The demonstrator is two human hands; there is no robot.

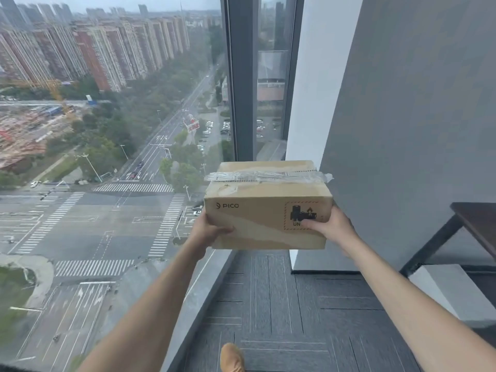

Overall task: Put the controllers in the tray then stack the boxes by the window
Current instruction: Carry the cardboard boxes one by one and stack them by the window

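Note:
A brown cardboard box (264,208) marked PICO, with clear tape across its top flaps, is held in the air in front of the tall window (115,130). My left hand (209,230) grips its lower left corner. My right hand (331,226) grips its lower right side, the thumb over a printed battery warning label. The box hangs above the carpet near the corner where the window meets a white pillar (314,103). No controllers, tray or other boxes are in view.
A grey window sill (198,285) runs along the glass at floor level. Dark carpet (295,312) covers the floor. A dark table with a slanted leg (440,237) stands at the right against a grey wall. My tan shoe (232,357) shows at the bottom.

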